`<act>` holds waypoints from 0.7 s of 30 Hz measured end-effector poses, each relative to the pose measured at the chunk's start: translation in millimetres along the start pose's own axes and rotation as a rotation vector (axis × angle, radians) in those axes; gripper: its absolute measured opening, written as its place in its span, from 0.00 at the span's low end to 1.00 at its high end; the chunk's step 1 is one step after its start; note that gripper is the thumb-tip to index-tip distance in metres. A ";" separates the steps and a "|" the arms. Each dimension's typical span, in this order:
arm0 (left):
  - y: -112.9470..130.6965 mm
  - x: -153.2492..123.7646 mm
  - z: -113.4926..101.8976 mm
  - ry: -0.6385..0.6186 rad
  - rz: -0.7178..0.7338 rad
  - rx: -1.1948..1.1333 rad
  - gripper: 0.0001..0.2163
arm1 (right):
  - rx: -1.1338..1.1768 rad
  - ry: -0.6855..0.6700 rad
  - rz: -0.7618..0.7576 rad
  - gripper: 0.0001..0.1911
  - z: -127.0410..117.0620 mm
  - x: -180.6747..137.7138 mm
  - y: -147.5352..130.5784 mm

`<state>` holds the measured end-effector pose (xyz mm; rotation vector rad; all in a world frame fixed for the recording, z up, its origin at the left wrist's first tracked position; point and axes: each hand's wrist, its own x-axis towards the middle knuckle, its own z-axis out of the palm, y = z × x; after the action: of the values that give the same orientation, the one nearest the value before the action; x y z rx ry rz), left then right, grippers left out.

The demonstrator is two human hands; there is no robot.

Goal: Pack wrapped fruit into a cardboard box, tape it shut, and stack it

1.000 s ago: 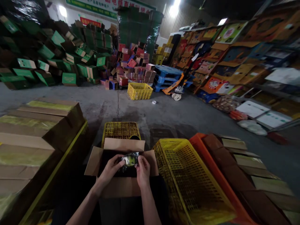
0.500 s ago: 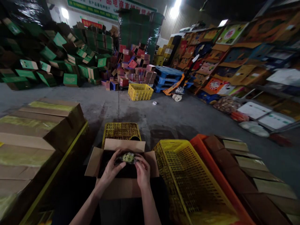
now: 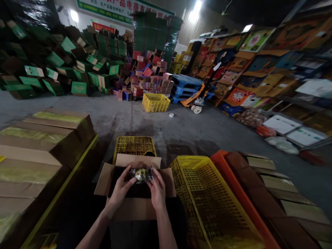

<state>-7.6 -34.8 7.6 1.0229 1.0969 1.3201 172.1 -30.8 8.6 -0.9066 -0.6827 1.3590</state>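
Over an open cardboard carton (image 3: 133,207) with splayed flaps, the left hand (image 3: 119,189) and right hand (image 3: 157,191) hold a clear-wrapped, yellow-green item (image 3: 141,175) by its two ends, fingers (image 3: 132,180) pinched narrow on the wrapping. Close on the right, the rim of a yellow crate (image 3: 183,174) nearly meets the carton's flap, with an orange crate (image 3: 220,157) of brown boxes alongside; on the left, taped cartons (image 3: 33,147) stand in another yellow crate, a dark gap separating them from the carton. Just beyond the rear flap is a yellow basket (image 3: 132,144). Past that, grey floor (image 3: 109,112) stretches to a small yellow crate (image 3: 156,103), then blue pallets (image 3: 185,84) beside an orange pallet jack (image 3: 195,97), heaped green boxes (image 3: 79,88), and a banner (image 3: 124,10) on the wall.
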 end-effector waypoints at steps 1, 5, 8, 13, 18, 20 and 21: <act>1.4 0.0 0.2 0.000 0.007 -0.010 0.35 | 0.024 -0.005 0.033 0.25 0.1 1.0 0.4; 4.9 1.0 2.0 -0.037 -0.020 -0.070 0.33 | 0.004 -0.020 0.061 0.28 -0.8 2.3 2.8; 3.6 1.3 2.7 -0.065 -0.036 -0.091 0.25 | -0.081 -0.036 0.032 0.25 -1.4 1.7 4.1; 4.7 -1.0 2.9 -0.053 -0.010 -0.044 0.14 | -0.125 -0.009 0.012 0.21 -1.7 0.8 3.5; 9.1 -3.2 3.0 -0.005 0.028 0.050 0.15 | -0.138 -0.038 0.013 0.19 -2.6 0.7 3.9; 9.1 -2.9 3.0 0.004 0.032 0.066 0.14 | -0.158 -0.041 0.013 0.18 -3.2 1.0 4.8; 8.8 -2.5 3.0 0.000 0.030 0.065 0.14 | -0.170 -0.040 0.014 0.17 -3.5 1.2 5.3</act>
<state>-6.3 -37.0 16.8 1.0913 1.1347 1.3159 172.4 -30.3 2.1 -1.0226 -0.8337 1.3493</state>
